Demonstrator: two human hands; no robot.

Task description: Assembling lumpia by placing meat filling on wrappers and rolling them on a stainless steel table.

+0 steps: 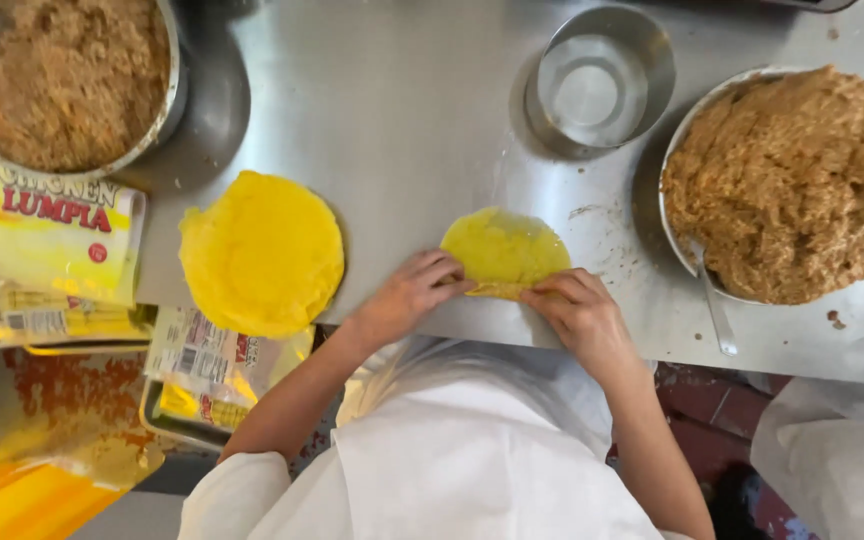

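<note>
We see both hands at the near edge of the brushed steel table, working one thin round yellow wrapper lying flat there. Left hand: fingers curled, tips pinching the wrapper's near-left edge, folded over a strip of brown filling. Right hand: fingers bent, pressing the same folded edge from the right. Neither hand is fully closed; both touch the wrapper only.

Left of that, a stack of round yellow wrappers sits on the table, well apart from the hands. Large metal bowl of brown ground filling to the right, metal spoon leaning in it. Second metal bowl of filling top left. Small steel bowl of clear water behind the wrapper. Yellow printed wrapper packets at the left edge.
</note>
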